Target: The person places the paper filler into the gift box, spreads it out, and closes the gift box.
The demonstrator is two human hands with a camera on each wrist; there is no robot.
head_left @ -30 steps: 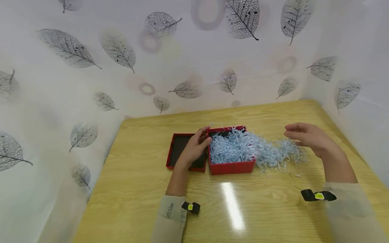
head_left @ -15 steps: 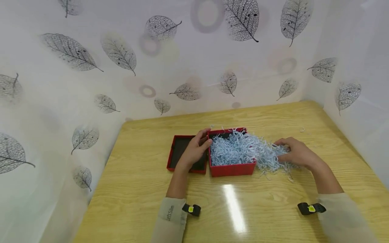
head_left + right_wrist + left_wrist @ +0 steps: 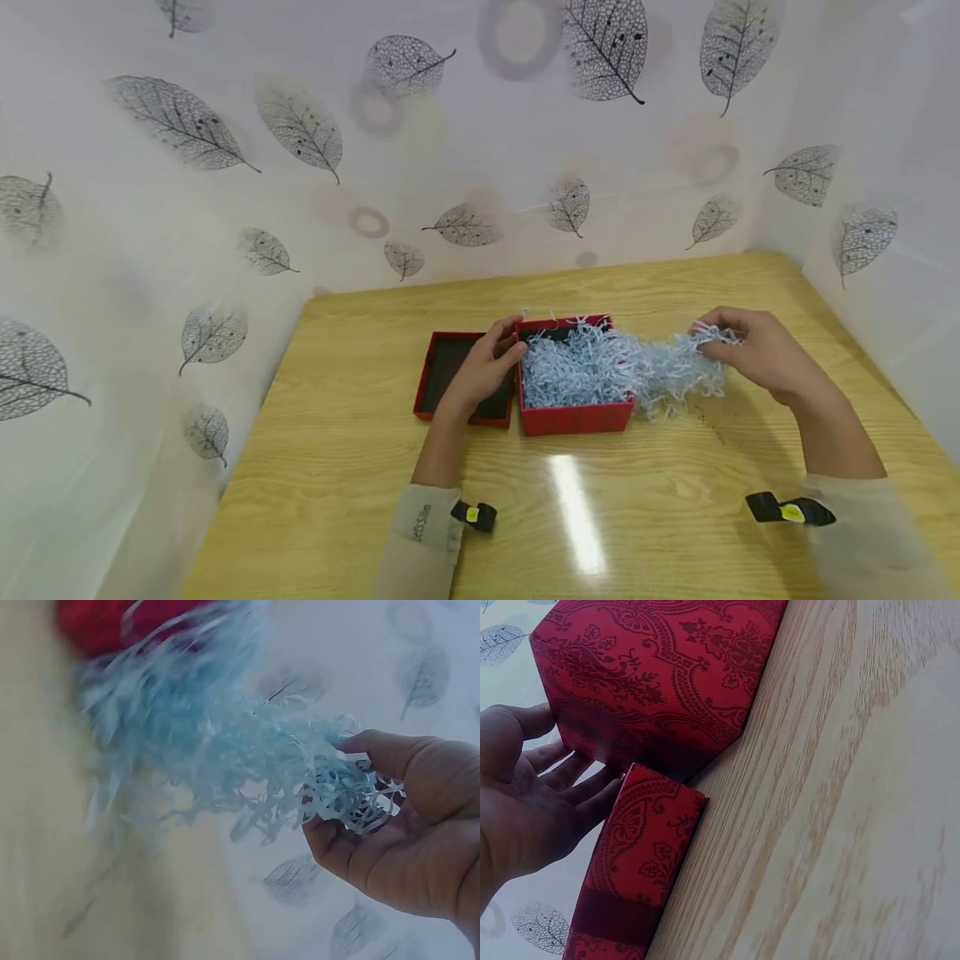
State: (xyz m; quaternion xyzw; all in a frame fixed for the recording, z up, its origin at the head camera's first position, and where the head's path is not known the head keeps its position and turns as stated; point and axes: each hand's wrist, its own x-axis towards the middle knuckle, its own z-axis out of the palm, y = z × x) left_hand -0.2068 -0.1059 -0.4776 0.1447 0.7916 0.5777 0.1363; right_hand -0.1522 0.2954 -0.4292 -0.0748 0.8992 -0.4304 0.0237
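A red patterned box (image 3: 577,419) stands on the table, heaped with pale blue shredded paper (image 3: 573,367) that spills over its right side. My left hand (image 3: 480,372) rests at the box's left wall, fingertips on it; in the left wrist view the fingers (image 3: 585,776) reach along the box side, above the edge of the red lid. My right hand (image 3: 765,354) grips the outer end of the spilled shreds, lifted off the wood. In the right wrist view the thumb and fingers pinch a tangle of shredded paper (image 3: 330,787) that stretches back to the box.
The box's lid (image 3: 450,375), red with a black inside, lies open side up just left of the box, partly behind my left forearm. A leaf-printed curtain (image 3: 420,150) stands behind the wooden table (image 3: 337,433) and along both sides.
My right hand came down onto the loose shredded paper, took hold of it, and raised it up and to the right. My left hand stays at the box.
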